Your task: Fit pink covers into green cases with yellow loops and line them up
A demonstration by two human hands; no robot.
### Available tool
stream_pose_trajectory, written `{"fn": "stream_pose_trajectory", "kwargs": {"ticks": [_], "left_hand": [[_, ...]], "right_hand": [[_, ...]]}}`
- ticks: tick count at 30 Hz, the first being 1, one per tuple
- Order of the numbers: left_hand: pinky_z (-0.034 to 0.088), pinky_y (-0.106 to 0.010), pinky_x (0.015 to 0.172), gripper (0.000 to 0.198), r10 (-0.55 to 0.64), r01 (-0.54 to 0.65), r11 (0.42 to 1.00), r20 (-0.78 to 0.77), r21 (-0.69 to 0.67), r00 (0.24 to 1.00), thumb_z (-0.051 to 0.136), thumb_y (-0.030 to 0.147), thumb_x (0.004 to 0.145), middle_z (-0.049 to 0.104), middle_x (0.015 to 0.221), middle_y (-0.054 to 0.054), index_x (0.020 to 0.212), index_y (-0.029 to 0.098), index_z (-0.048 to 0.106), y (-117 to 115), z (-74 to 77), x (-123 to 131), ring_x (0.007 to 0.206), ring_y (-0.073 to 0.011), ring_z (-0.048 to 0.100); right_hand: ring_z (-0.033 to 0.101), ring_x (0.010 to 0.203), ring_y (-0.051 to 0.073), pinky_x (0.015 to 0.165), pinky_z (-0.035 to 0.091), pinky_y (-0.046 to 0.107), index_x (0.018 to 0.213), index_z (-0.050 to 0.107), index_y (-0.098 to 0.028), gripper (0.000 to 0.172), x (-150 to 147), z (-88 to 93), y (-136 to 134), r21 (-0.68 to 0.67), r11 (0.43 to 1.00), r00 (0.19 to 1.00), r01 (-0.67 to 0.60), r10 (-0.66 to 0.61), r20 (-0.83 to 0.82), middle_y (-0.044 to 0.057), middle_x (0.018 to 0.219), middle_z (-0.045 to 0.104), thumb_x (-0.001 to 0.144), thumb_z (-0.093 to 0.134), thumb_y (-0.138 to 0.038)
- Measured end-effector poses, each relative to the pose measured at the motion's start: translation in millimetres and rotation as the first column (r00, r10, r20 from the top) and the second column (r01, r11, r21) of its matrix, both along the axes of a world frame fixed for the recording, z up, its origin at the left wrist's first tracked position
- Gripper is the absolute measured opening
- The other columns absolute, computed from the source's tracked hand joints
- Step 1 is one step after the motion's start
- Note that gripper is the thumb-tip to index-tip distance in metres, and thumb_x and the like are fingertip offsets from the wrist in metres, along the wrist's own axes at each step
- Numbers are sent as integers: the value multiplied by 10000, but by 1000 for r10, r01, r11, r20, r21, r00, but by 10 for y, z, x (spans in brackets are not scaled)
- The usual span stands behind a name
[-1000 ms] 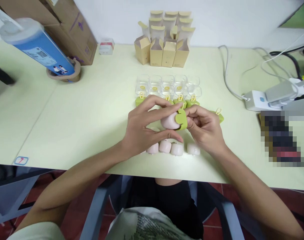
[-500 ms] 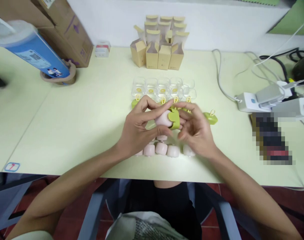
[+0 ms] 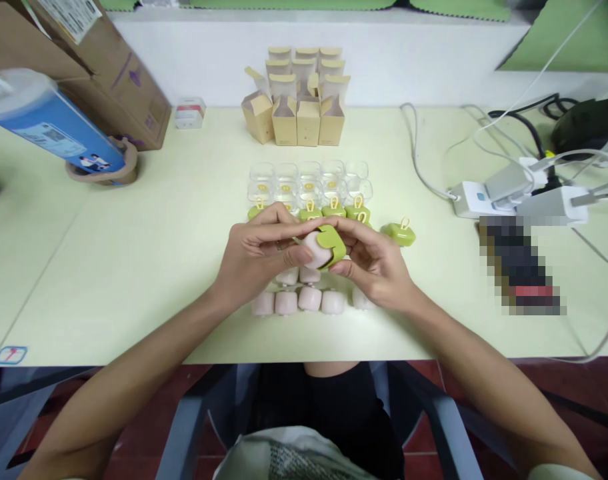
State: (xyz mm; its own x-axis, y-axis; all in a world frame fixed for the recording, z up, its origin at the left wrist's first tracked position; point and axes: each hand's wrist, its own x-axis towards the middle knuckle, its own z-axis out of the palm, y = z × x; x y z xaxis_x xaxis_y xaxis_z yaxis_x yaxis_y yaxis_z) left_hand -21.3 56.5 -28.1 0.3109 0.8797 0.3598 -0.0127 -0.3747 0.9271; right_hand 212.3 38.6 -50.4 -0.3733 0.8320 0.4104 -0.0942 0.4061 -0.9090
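Above the table's middle, my left hand (image 3: 257,257) pinches a pale pink rounded piece (image 3: 316,249) between thumb and fingers. My right hand (image 3: 377,263) grips the green cap (image 3: 333,244) pressed against that pink piece. Both hands are closed on the joined item. Below them lies a row of pink pieces (image 3: 299,300) on the table. Behind the hands stands a row of green caps with yellow loops (image 3: 345,211), and one green cap (image 3: 399,233) sits apart to the right.
Clear plastic cases (image 3: 309,179) stand in rows behind the green caps, small tan cartons (image 3: 297,110) farther back. A blue cylinder (image 3: 49,127) and cardboard boxes (image 3: 109,73) are at left. Cables, a white power strip (image 3: 477,199) and a dark object lie at right.
The view has shifted, so everything sits lower and farther left in the picture. My hands have kept hold of the pink piece and green cap, and my right fingers have closed tighter around the cap.
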Motion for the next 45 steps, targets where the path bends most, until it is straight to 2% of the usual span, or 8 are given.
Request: {"fn": "stream_pose_trajectory", "kwargs": {"ticks": [5, 11, 18, 24, 30, 35, 41, 45], "left_hand": [[617, -326, 764, 312, 32, -32, 999, -5, 27, 999, 915, 545, 914, 670, 913, -34, 1189, 400, 895, -16, -6, 9, 881, -163, 646], [677, -404, 870, 473, -34, 34, 999, 57, -10, 998, 1051, 481, 745, 747, 1068, -55, 1170, 342, 898, -19, 25, 27, 1005, -215, 735], [647, -383, 770, 267, 17, -14, 998, 46, -53, 999, 850, 566, 968, 759, 889, -46, 1032, 314, 912, 42, -44, -27, 864, -194, 716], [653, -361, 793, 456, -19, 18, 1000, 29, 3, 999, 1026, 568, 753, 776, 1049, -63, 1081, 287, 882, 21, 0, 12, 979, -209, 724], [641, -380, 824, 334, -9, 9, 1000, 10, 1, 1000, 880, 602, 929, 758, 930, -54, 1022, 282, 894, 41, 19, 6, 902, -190, 720], [659, -336, 768, 551, -8, 8, 1000, 28, 27, 1000, 1027, 618, 725, 746, 1057, -62, 1123, 278, 855, -23, -19, 54, 971, -206, 722], [608, -279, 705, 185, -6, -3, 993, 71, 120, 997, 887, 432, 969, 729, 872, -21, 1045, 264, 876, 39, -88, 19, 832, -142, 697], [606, -290, 747, 255, -6, -6, 989, 80, 145, 997, 799, 490, 1036, 738, 918, -39, 1056, 242, 857, 16, -90, 32, 859, -140, 706]], "right_hand": [[775, 1308, 277, 1055, 688, 432, 1452, 713, -248, 510, -11, 22, -2, -4, 1000, 1000, 19, -19, 4, 129, 1419, 793, 1001, 850, -444], [792, 1277, 267, 1038, 703, 426, 1465, 713, -253, 502, 8, 19, -22, -1, 1000, 999, 29, -29, 29, 124, 1411, 799, 1012, 842, -427], [780, 1306, 287, 1040, 704, 434, 1471, 729, -273, 489, 28, 51, -48, 4, 1000, 998, 19, -19, 59, 118, 1412, 799, 1015, 835, -413], [803, 1245, 254, 1030, 704, 399, 1443, 748, -273, 440, 16, 58, -11, 9, 1000, 1000, -4, 4, 12, 110, 1382, 811, 1031, 820, -409], [815, 1224, 265, 983, 731, 416, 1471, 729, -268, 484, 52, 16, 17, -37, 999, 999, -39, 39, -14, 122, 1411, 801, 1020, 833, -409], [820, 1223, 250, 967, 726, 362, 1425, 775, -284, 421, 45, 22, 11, -27, 1000, 1000, -4, 3, -11, 96, 1369, 828, 1019, 841, -368], [854, 1122, 252, 965, 739, 399, 1439, 782, -309, 410, 31, 75, -33, -85, 996, 998, -40, 35, -60, 80, 1396, 826, 1031, 824, -328], [846, 1157, 276, 929, 744, 399, 1427, 792, -323, 442, 24, 81, -73, -103, 995, 999, 2, -6, -39, 76, 1423, 815, 993, 869, -358]]}}
